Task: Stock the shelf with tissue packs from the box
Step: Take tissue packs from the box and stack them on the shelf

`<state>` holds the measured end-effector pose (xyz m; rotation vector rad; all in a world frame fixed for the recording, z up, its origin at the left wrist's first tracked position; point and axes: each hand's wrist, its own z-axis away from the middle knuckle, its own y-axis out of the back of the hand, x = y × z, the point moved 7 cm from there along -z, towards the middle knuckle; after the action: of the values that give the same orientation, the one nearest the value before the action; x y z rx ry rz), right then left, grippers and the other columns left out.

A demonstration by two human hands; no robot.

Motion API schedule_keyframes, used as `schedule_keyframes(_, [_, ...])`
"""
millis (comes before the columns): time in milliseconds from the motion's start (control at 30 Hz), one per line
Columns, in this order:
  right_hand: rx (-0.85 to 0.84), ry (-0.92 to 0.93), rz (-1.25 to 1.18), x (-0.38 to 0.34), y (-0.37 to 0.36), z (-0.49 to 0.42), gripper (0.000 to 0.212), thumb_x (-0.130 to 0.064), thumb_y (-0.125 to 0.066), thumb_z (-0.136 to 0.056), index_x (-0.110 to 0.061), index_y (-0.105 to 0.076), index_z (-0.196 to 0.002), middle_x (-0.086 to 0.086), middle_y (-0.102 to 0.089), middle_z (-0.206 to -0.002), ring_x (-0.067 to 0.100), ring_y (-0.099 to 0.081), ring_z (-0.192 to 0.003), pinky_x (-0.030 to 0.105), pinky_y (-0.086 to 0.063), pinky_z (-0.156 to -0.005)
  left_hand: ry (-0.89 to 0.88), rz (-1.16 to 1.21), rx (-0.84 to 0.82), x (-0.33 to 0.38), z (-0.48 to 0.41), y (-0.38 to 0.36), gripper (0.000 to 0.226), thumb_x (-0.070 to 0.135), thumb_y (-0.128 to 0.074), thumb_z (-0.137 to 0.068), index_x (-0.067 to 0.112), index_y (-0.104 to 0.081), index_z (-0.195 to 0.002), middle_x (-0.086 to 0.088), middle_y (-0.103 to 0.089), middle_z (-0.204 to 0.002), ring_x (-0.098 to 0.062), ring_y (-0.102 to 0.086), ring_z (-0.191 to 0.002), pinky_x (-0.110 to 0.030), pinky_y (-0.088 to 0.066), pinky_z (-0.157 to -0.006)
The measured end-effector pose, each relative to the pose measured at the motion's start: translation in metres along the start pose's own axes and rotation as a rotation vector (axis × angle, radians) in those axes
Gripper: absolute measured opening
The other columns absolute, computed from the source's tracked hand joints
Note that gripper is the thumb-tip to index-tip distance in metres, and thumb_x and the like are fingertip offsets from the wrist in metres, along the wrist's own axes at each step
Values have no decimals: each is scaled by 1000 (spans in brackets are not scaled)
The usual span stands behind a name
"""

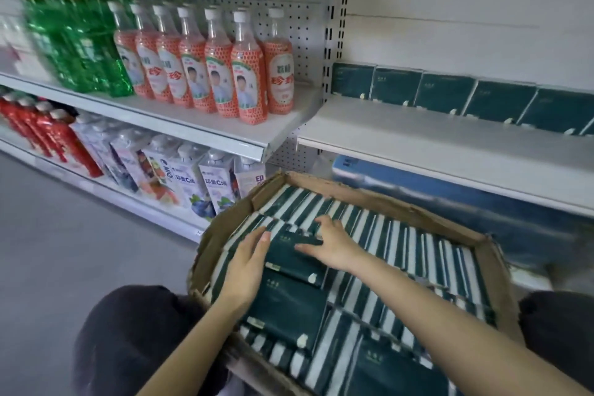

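Touching one tissue pack (289, 260) in the box (369, 194): left hand (247, 263); right hand (334, 241)

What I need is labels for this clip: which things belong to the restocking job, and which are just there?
Belong: cardboard box; tissue packs inside; left hand and right hand resting on them; white shelf; shelved packs.
Just there: orange-label bottles; green bottles; red bottles; drink cartons; blue packages under the shelf.

green bottles (74, 41) blurred; box (369, 194) cut off at bottom edge.
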<state>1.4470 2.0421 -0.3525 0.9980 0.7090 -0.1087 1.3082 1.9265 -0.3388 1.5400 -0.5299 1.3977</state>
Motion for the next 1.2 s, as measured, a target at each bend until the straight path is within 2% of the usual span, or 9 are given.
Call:
schedule_keyframes(267, [29,-87,107,26,-11,12,88,-68,-64,-75,-13,-39,-139,8,-45,-135,27,-44,-125,38,-44,-99,143,123,-18,-43,21,-10,42,35,-42,-101,16,-50,-137,10,-50,-125,-10,-43,-129,-19,-28,-100])
schedule_keyframes(367, [13,-125,53,33,-9,15,86,-77,-68,-59,-13,-59,-117,7,-58,-118,26,-55,-110,36,-49,-91,171,85,-51,-48,23,-12,42,39,-42,-101,18,-53,-135,8,-55,-127,-11,-47,-124,-26,-35,-103])
schedule_keyframes(433, [40,-150,-27,40,-6,15,72,-70,-75,-55,-13,-66,-99,9,-62,-109,25,-59,-101,30,-50,-79,158,51,-70,-47,24,-14,39,39,-41,-101,19,-54,-132,7,-56,-123,-9,-49,-116,-24,-36,-96])
schedule_keyframes(500, [64,-161,-75,45,-2,18,70,-59,-81,-60,-10,-63,-106,10,-59,-116,25,-58,-104,27,-43,-73,120,6,-84,-44,26,-15,37,37,-41,-101,20,-54,-131,10,-55,-119,-6,-47,-112,-20,-32,-91])
schedule_keyframes(633, [116,-137,-154,50,14,27,66,-35,-85,-69,-9,-51,-119,6,-53,-120,20,-55,-103,28,-46,-84,33,-147,-134,-42,29,-21,47,46,-42,-98,21,-49,-137,4,-53,-133,-14,-45,-127,-27,-37,-101])
schedule_keyframes(800, [167,-65,-151,54,44,40,59,-22,-82,-74,-11,-51,-123,4,-55,-122,22,-56,-109,37,-49,-93,-91,-446,-216,-36,41,-35,64,53,-40,-97,26,-21,-151,8,-28,-154,-12,-25,-141,-32,-23,-116])
schedule_keyframes(933, [349,13,-78,64,97,56,55,-20,-81,-75,-12,-54,-122,2,-56,-118,19,-52,-110,22,-37,-84,-106,-592,-268,-42,34,-47,75,57,-38,-95,23,-8,-154,3,-12,-160,-16,-13,-146,-36,-16,-120])
schedule_keyframes(1067, [466,11,-101,98,143,73,52,-21,-83,-72,-12,-56,-117,0,-58,-108,16,-53,-98,24,-37,-77,-45,-527,-247,-35,29,-72,74,53,-42,-96,18,-12,-153,-3,-12,-160,-21,-9,-148,-39,-12,-120])
schedule_keyframes(1200, [529,35,-145,133,175,94,44,-18,-84,-70,-16,-57,-105,4,-63,-106,21,-59,-97,28,-41,-77,-79,-484,-128,-12,23,-114,68,47,-48,-96,12,-25,-150,-7,-25,-155,-28,-17,-144,-43,-19,-119])
